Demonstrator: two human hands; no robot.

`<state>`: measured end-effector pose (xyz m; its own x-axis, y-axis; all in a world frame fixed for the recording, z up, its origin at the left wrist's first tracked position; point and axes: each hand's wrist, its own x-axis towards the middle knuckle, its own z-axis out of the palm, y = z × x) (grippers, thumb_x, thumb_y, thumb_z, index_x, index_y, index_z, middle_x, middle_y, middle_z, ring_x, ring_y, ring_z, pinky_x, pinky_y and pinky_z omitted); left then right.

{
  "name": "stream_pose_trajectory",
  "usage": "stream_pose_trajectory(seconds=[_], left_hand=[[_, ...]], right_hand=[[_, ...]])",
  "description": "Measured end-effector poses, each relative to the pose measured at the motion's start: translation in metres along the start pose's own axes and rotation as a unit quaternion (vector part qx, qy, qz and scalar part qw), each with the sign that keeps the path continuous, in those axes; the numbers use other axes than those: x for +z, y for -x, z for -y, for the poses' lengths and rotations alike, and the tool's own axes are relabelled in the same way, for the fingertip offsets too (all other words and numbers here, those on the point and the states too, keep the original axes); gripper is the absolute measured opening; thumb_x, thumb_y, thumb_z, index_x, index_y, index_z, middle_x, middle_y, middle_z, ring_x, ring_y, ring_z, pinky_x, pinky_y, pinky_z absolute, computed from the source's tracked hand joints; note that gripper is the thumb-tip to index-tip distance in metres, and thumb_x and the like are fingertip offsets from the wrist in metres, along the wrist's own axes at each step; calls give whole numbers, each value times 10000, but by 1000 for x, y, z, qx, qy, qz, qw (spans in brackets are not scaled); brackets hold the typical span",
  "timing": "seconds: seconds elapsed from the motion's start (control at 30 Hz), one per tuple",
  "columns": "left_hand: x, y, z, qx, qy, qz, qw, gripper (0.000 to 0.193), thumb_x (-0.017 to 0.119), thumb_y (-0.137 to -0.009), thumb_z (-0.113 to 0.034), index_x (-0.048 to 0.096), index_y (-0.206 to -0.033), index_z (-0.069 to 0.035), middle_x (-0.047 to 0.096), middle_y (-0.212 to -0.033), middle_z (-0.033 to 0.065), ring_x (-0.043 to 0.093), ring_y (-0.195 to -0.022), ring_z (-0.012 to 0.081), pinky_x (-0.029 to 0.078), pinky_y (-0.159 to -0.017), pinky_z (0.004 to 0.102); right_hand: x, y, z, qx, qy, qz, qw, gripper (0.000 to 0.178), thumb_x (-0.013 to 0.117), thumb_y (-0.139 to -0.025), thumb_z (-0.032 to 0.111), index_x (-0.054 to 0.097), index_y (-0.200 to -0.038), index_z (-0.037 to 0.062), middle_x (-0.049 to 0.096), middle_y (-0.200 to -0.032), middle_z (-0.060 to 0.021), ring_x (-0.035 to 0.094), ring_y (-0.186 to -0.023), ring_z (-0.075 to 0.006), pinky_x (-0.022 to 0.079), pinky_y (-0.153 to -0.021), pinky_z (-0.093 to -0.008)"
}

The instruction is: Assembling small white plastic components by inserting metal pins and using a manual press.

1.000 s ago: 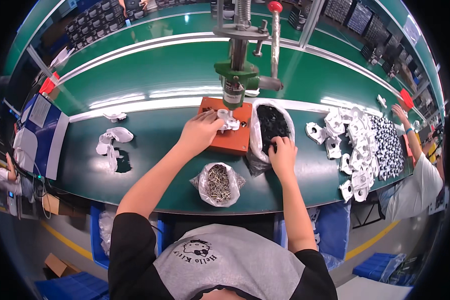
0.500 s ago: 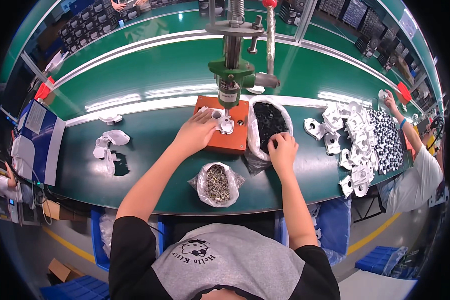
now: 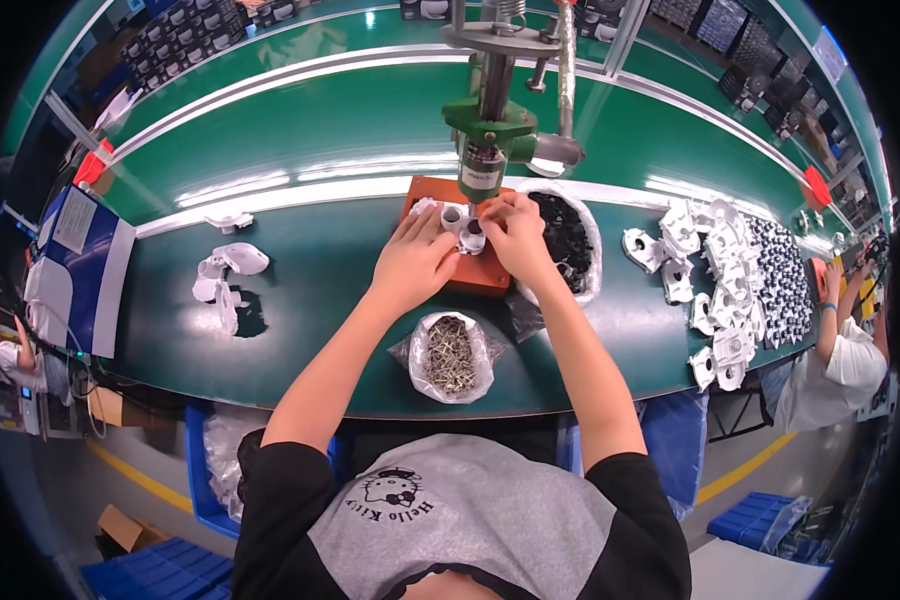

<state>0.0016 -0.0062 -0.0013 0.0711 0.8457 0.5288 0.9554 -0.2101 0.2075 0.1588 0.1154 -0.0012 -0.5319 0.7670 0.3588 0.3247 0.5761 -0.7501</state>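
Note:
A white plastic housing (image 3: 452, 216) lies on the orange block (image 3: 482, 278) beneath the green press head (image 3: 483, 160). My left hand (image 3: 410, 260) holds the housing from its left side, fingers laid along it and thumb at its near edge. From the right, my right hand (image 3: 516, 238) reaches over the block with its fingertips pinched together. A small black part (image 3: 475, 227) shows at those fingertips, over the housing's near right end; its exact shape is partly hidden. Right beside the block stands a clear bag of black parts (image 3: 568, 240).
A bag of metal screws or pins (image 3: 450, 358) sits near the table's front edge. White housings (image 3: 730, 280) are heaped at right beside rows of dark-topped parts (image 3: 782, 280). Several white pieces (image 3: 220, 275) lie at left. The press lever (image 3: 567, 85) rises behind. A co-worker (image 3: 835, 370) sits far right.
My right hand has moved from the bag of black parts to the housing under the press. My left hand stays on the housing. The co-worker's raised arm has come down.

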Motion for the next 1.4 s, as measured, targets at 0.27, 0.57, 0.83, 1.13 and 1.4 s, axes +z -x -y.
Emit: stream_pose_trajectory(seconds=[0.27,0.57,0.83,1.13,1.4], left_hand=[[1,1,1,4,-9,-23,1000,219,613,-817,-240,604,-971,-85,548,-1256,223,500,-1218,347,364,-1054,453],[4,-1,3,1,-1,-37,999,203,606,-824,-244,600,-952,-85,554,-1249,227,517,-1199,355,376,-1047,451],[5,3,3,-7,4,-43,999,205,613,-815,-237,603,-962,-94,557,-1243,231,521,-1192,358,383,-1040,453],[7,2,2,-5,3,-51,999,207,621,-807,-228,609,-964,-94,569,-1228,220,522,-1194,345,382,-1037,450],[6,4,3,-2,1,-55,998,213,620,-808,-232,611,-972,-96,568,-1234,214,527,-1187,349,384,-1035,449]], right_hand=[[3,-14,5,6,127,68,990,170,659,-764,241,679,-848,95,521,-1101,-82,437,-1113,-301,312,-924,-443],[9,-5,-3,6,38,12,999,267,673,-773,225,577,-972,76,526,-1094,-121,472,-1063,-326,349,-914,-446],[-27,67,54,-174,5,77,982,92,683,-743,114,658,-825,82,553,-1044,-107,499,-1016,-287,387,-886,-384],[8,122,81,-243,72,186,949,107,719,-674,102,690,-776,85,535,-797,-26,504,-825,-218,392,-742,-346],[11,130,82,-234,82,171,954,137,723,-665,125,679,-789,86,537,-789,-12,506,-824,-205,389,-750,-337]])
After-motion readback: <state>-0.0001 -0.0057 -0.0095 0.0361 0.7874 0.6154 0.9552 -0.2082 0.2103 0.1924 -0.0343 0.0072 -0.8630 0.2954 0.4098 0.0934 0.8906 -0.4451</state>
